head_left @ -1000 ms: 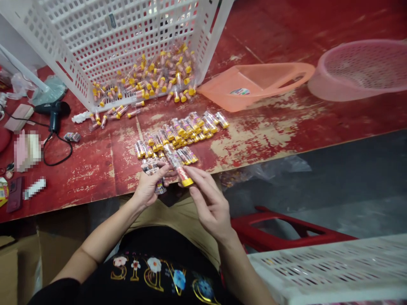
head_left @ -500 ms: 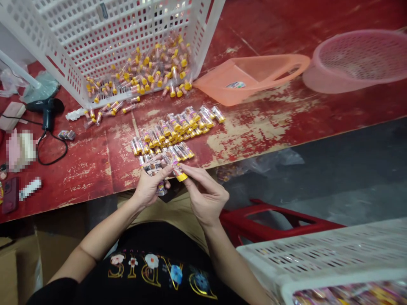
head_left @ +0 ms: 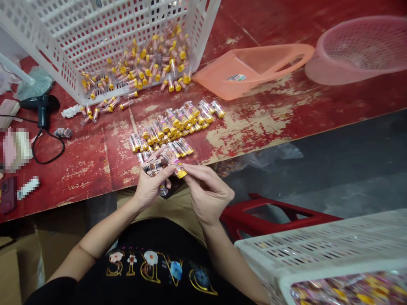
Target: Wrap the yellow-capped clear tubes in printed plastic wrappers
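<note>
Just over the table's front edge, my left hand (head_left: 149,186) is closed around a bundle of small printed labels (head_left: 155,167). Its thumb also presses on a clear tube (head_left: 173,159) with a printed wrap and a yellow cap. My right hand (head_left: 210,195) pinches that same tube at its capped end. Beyond my hands lie rows of wrapped tubes (head_left: 173,120) with yellow ends, stacked side by side. Farther back, unwrapped yellow-capped tubes (head_left: 143,67) with pinkish contents spill from a tipped white crate (head_left: 68,70).
An orange scoop (head_left: 235,76) and a pink basket (head_left: 321,63) stand at the right of the red table (head_left: 121,169). A dark hair dryer (head_left: 43,110) lies left. Below right are a red stool (head_left: 280,216) and a white crate (head_left: 305,250) of wrapped pieces.
The view has shifted slightly, so the table things sit a little higher. Both hands stay on the tube; the right fingers have turned slightly at its capped end.
</note>
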